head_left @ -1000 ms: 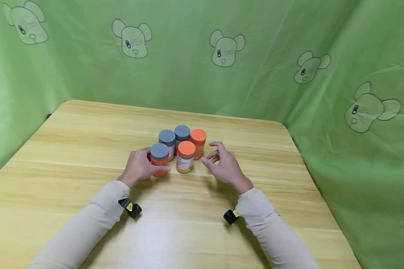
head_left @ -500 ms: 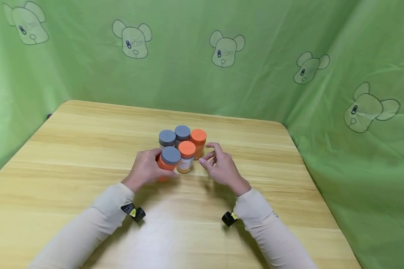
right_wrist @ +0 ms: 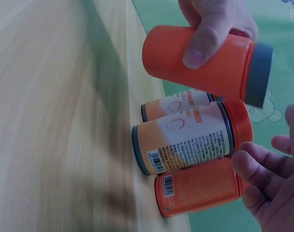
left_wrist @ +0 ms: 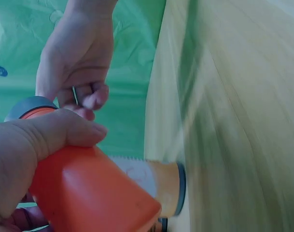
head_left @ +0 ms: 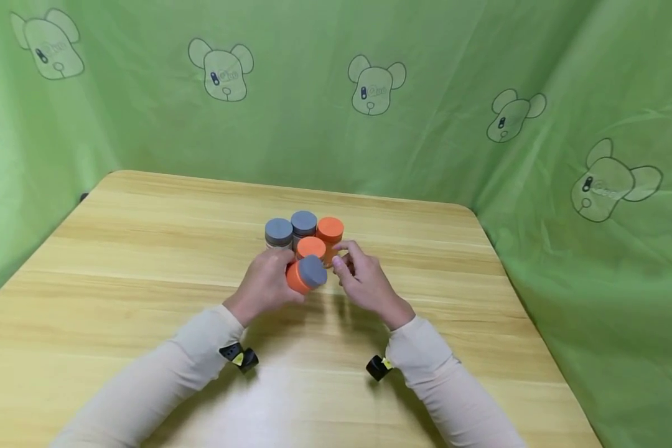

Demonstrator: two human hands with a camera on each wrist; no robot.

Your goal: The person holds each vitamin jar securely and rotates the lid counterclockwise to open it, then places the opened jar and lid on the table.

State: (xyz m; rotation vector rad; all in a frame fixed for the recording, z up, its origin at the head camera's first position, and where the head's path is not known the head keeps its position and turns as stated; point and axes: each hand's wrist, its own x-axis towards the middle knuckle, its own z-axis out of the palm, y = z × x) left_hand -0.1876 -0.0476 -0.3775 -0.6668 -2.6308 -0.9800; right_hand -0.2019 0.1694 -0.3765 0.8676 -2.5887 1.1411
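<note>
My left hand grips an orange jar with a grey lid, its thumb across the near side. The jar is off the table, its lid leaning right. Just behind it stands a white-labelled jar with an orange lid, partly hidden in the head view; its label shows in the right wrist view. My right hand holds nothing, its fingers loosely bent near the held jar's lid. Close to those fingertips is an orange jar with an orange lid.
Two more grey-lidded jars stand upright in the cluster, one at its left and one at its back. The wooden table reaches a green curtain printed with bear heads at the back and sides.
My left hand has lifted the orange jar and carried it right from the cluster's left front, tilting it toward my right hand. The right hand has shifted slightly left.
</note>
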